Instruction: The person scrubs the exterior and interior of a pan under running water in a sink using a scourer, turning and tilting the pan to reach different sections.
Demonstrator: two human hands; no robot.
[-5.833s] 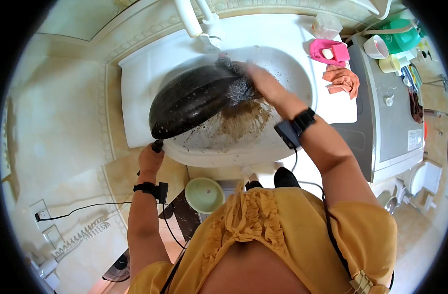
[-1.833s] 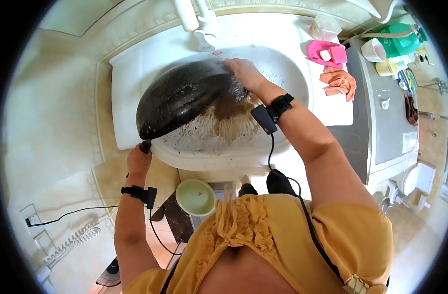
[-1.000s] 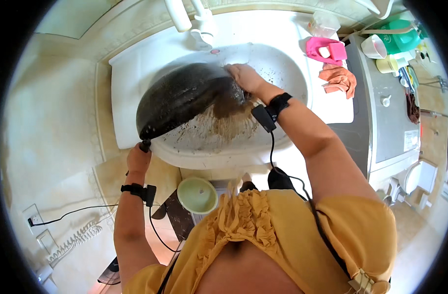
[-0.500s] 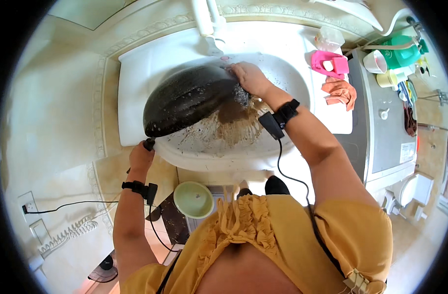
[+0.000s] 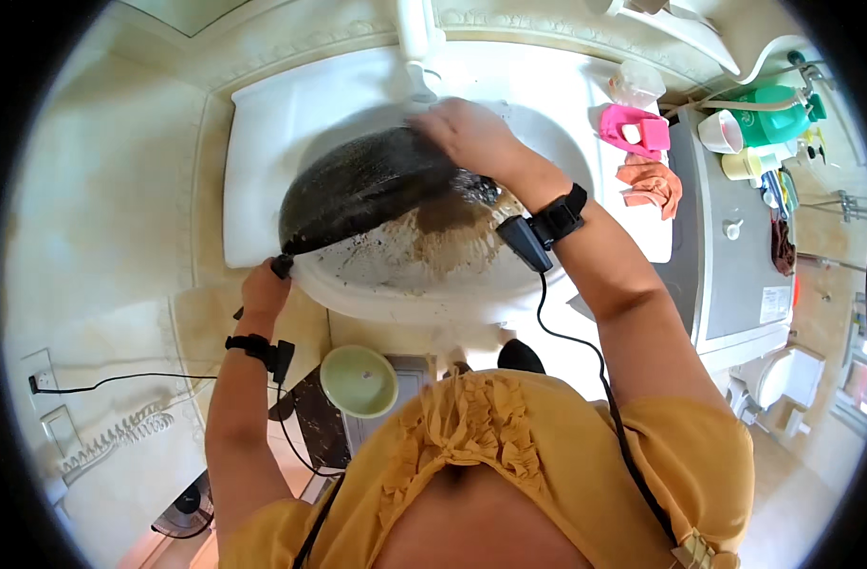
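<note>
A large black wok (image 5: 358, 185) stands tilted on edge in the white washbasin (image 5: 547, 275), its dark wet surface flecked with small bits. By its black handle (image 5: 282, 266), my left hand (image 5: 263, 292) grips it at the basin's near left edge, fingers closed. My right hand (image 5: 471, 137) lies over the wok's upper right part; motion smears its fingers, and whatever is under them is hidden. Just below that hand is a shiny silvery patch, perhaps water or a scourer. Brown murky water (image 5: 452, 237) and dark specks spread over the basin beneath the wok.
Behind the basin rises a white pipe (image 5: 415, 38). On its right ledge are a pink soap dish (image 5: 623, 128), an orange cloth (image 5: 652, 183) and a clear container (image 5: 636, 85). A grey-topped appliance (image 5: 685, 190) adjoins. Below sits a pale green bowl (image 5: 359, 381). Cables trail from both wrist straps.
My right hand has shifted left and slightly up across the wok and is now blurred. My left hand keeps hold of the handle. The whole view has shifted slightly.
</note>
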